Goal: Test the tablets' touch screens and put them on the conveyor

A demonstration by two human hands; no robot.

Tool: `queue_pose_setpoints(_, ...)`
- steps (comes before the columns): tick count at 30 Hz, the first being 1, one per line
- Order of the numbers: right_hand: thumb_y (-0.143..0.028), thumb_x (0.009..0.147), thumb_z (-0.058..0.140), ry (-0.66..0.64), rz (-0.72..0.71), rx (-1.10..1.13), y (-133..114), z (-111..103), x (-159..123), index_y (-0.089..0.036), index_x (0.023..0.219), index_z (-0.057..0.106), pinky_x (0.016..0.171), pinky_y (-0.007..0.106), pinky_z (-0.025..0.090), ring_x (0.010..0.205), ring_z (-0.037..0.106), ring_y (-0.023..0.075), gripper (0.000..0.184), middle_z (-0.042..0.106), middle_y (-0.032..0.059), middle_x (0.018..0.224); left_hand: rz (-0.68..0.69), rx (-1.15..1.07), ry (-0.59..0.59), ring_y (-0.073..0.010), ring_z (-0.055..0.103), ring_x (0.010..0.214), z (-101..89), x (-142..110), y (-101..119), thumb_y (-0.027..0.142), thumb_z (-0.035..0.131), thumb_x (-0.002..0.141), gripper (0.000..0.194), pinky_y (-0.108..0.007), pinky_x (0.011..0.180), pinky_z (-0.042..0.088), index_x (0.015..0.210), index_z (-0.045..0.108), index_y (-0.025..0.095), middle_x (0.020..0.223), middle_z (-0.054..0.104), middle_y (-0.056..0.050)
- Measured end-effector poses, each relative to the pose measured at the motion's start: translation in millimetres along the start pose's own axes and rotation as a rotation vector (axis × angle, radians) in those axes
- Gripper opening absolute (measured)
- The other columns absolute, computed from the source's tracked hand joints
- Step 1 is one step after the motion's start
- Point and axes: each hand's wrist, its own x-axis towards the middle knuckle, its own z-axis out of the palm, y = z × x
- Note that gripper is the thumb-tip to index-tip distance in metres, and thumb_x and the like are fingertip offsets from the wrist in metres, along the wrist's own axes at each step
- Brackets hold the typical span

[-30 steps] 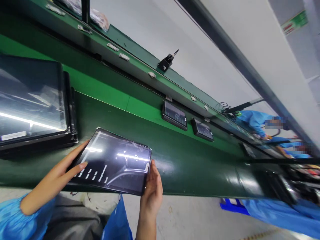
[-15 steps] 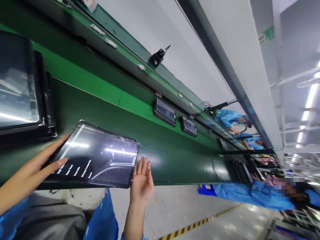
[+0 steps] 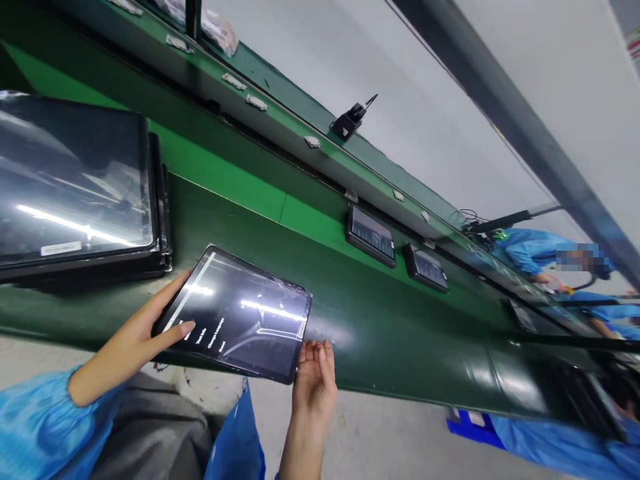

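My left hand (image 3: pixel 159 323) grips a black tablet (image 3: pixel 240 303) by its left edge, thumb on the glass and fingers underneath. White menu text lines, one reading "Change Language", show on the lit screen, and clear film covers it with glare streaks. The tablet is held at a slant above the green bench. Palm up at the tablet's lower right corner is my right hand (image 3: pixel 314 380), its fingers loosely bent and apart from the thumb. Whether its fingertips touch the edge is hard to tell. A stack of larger film-covered screens (image 3: pixel 75 180) lies to the left.
On the green bench (image 3: pixel 400 347), two stacks of tablets, a nearer one (image 3: pixel 371 233) and a farther one (image 3: pixel 427 268), lie to the right. A black power adapter (image 3: pixel 349 121) sits on the shelf above. Co-workers in blue, one with an outstretched sleeve (image 3: pixel 530 250), are farther along.
The view has shifted left, so everything appears farther right. My left thumb has slid along the menu text. The right hand's fingers, straighter before, are now more bent beside the tablet.
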Motion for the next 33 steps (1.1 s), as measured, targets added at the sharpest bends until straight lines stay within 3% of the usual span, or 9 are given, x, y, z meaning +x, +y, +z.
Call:
queue_pose_setpoints(6, -0.029, 0.065, 0.085, 0.080, -0.044, -0.003, -2, 10, -6, -0.023, 0.092, 0.071, 0.101, 0.047, 0.049, 0.077, 0.069, 0.0166, 0.031, 0.072, -0.0017, 0.078, -0.018, -0.048, -0.003, -0.0218, 0.022, 0.150, 0.7, -2, -4, 0.051, 0.060, 0.090, 0.075, -0.039, 0.124, 0.012, 0.155, 0.029, 0.029, 0.162, 0.026, 0.001)
queue_pose_setpoints(11, -0.046, 0.086, 0.066, -0.032, -0.067, -0.174, -7, 21, -20, -0.023, 0.116, 0.067, 0.115, 0.050, 0.036, 0.125, 0.060, 0.0246, 0.039, 0.069, 0.0084, 0.126, -0.157, -0.257, 0.021, -0.0176, 0.028, 0.148, -4.4, 1, 1, 0.054, 0.053, 0.093, 0.060, -0.031, 0.123, 0.015, 0.148, 0.045, 0.030, 0.156, 0.038, 0.005)
queue_pose_setpoints(14, -0.045, 0.089, 0.063, -0.064, -0.039, -0.285, -5, 25, -29, -0.022, 0.129, 0.061, 0.113, 0.048, 0.038, 0.132, 0.054, 0.0255, 0.046, 0.063, 0.0101, 0.137, -0.180, -0.234, 0.069, -0.0225, 0.032, 0.146, -5.6, 3, 6, 0.058, 0.060, 0.087, 0.064, -0.036, 0.123, 0.017, 0.143, 0.053, 0.027, 0.153, 0.044, 0.002)
queue_pose_setpoints(17, -0.041, 0.080, 0.074, 0.046, -0.097, -0.331, -2, 23, -28, -0.020, 0.124, 0.064, 0.109, 0.044, 0.044, 0.123, 0.061, 0.0249, 0.049, 0.069, 0.0105, 0.127, -0.167, -0.213, 0.085, -0.0248, 0.034, 0.145, -6.0, 4, 8, 0.059, 0.061, 0.086, 0.065, -0.038, 0.122, 0.019, 0.141, 0.055, 0.026, 0.151, 0.045, 0.000)
queue_pose_setpoints(20, -0.038, 0.069, 0.083, 0.178, -0.190, -0.344, -5, 15, -18, -0.018, 0.110, 0.069, 0.098, 0.039, 0.050, 0.097, 0.069, 0.0206, 0.048, 0.075, 0.0047, 0.097, -0.155, -0.217, 0.073, -0.0238, 0.034, 0.145, -6.4, 4, 6, 0.056, 0.060, 0.087, 0.062, -0.037, 0.122, 0.019, 0.142, 0.054, 0.028, 0.151, 0.046, 0.002)
queue_pose_setpoints(23, -0.037, 0.062, 0.087, 0.177, -0.192, -0.358, -11, 6, -9, -0.016, 0.106, 0.070, 0.088, 0.036, 0.053, 0.078, 0.066, 0.0166, 0.051, 0.070, -0.0008, 0.077, -0.160, -0.215, 0.064, -0.0225, 0.033, 0.146, -7.0, 2, 4, 0.054, 0.061, 0.087, 0.061, -0.035, 0.122, 0.018, 0.142, 0.054, 0.029, 0.151, 0.046, 0.004)
queue_pose_setpoints(26, -0.039, 0.063, 0.087, 0.159, -0.161, -0.409, -16, 2, -9, -0.013, 0.110, 0.070, 0.088, 0.037, 0.052, 0.078, 0.067, 0.0179, 0.056, 0.073, 0.0026, 0.081, -0.156, -0.201, 0.051, -0.0231, 0.032, 0.146, -6.8, 2, 5, 0.054, 0.064, 0.085, 0.065, -0.035, 0.122, 0.020, 0.143, 0.052, 0.027, 0.152, 0.044, 0.002)
queue_pose_setpoints(30, -0.044, 0.077, 0.077, 0.128, -0.169, -0.352, -17, 9, -15, -0.012, 0.117, 0.067, 0.101, 0.045, 0.047, 0.086, 0.071, 0.0214, 0.052, 0.076, 0.0040, 0.080, -0.117, -0.177, 0.049, -0.0244, 0.031, 0.147, -4.8, 2, 7, 0.054, 0.068, 0.081, 0.073, -0.037, 0.122, 0.022, 0.145, 0.049, 0.025, 0.154, 0.042, 0.000)
queue_pose_setpoints(33, -0.046, 0.086, 0.067, 0.060, -0.169, -0.292, -13, 17, -21, -0.016, 0.123, 0.064, 0.112, 0.048, 0.039, 0.114, 0.067, 0.0248, 0.049, 0.075, 0.0100, 0.112, -0.119, -0.171, 0.048, -0.0241, 0.030, 0.147, -4.8, 1, 5, 0.053, 0.067, 0.084, 0.071, -0.038, 0.123, 0.018, 0.146, 0.048, 0.025, 0.154, 0.041, 0.001)
